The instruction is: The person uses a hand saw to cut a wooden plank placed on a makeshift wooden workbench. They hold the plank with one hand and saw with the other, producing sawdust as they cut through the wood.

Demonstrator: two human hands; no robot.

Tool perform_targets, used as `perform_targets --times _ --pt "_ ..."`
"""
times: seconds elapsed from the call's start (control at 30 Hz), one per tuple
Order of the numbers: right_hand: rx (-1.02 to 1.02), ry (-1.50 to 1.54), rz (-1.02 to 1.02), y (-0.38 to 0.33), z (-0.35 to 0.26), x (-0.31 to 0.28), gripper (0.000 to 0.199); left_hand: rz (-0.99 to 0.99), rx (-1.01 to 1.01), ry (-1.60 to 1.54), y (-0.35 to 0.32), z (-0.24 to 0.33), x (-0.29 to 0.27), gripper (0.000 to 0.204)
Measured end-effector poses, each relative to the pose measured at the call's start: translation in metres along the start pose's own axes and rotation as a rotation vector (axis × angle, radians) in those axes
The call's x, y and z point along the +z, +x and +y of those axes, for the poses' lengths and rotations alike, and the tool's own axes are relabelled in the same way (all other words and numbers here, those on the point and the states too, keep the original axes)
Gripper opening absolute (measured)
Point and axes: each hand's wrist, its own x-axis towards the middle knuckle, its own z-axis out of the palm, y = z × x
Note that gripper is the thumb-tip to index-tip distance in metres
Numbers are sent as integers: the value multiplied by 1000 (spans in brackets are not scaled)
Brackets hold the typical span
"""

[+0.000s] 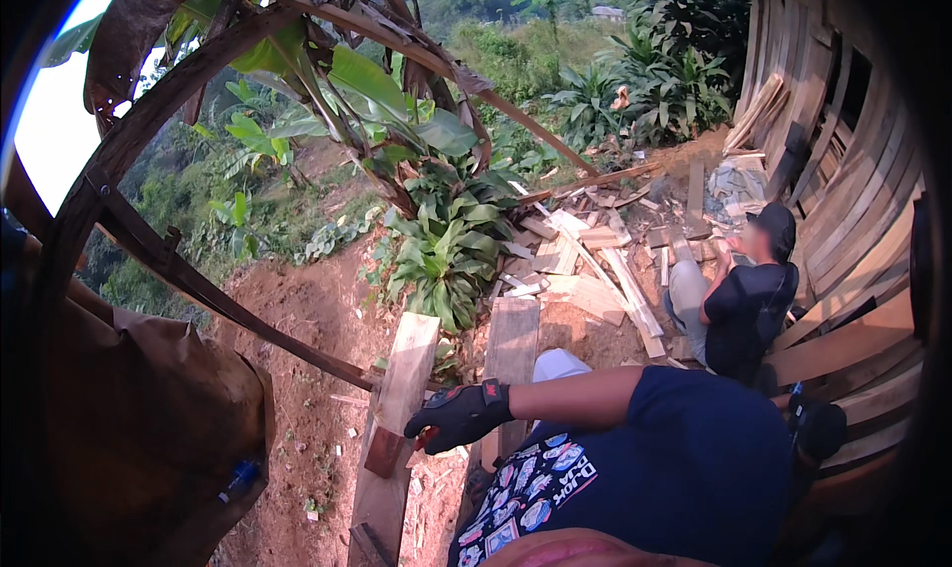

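Note:
My right hand, in a black glove with red marks, reaches left across the middle of the view. Its fingers are curled around a small orange-red object; most of it is hidden, and I cannot make out its kind. Right beside the fingertips, a reddish-brown wooden block rests on a long pale plank. The plank slopes from the middle of the view to the lower edge. My left hand does not show. My dark blue shirt covers the lower right.
Another plank lies parallel on the right. Offcuts and boards litter the ground ahead. A person in a dark cap sits near the slatted wooden wall. A curved wooden pole crosses the left; a brown sheet hangs there.

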Motion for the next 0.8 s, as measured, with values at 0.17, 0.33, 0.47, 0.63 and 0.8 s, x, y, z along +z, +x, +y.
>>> perform_targets --times 0.17,0.33,0.47,0.63,0.8 --pt "297 43 174 -98 -34 -86 53 -5 -39 -23 -24 -36 4 52" --pt "379 -117 535 -178 -70 -128 41 -39 -64 -63 -42 -51 11 53" --pt "498 -316 620 -177 -34 -113 42 -69 -103 -92 -55 -57 18 53" --pt "843 -183 615 -150 44 -105 45 -88 -125 -104 -60 -60 19 54" --pt "925 -301 635 -144 83 -114 44 -111 -126 -112 -58 -57 25 55"
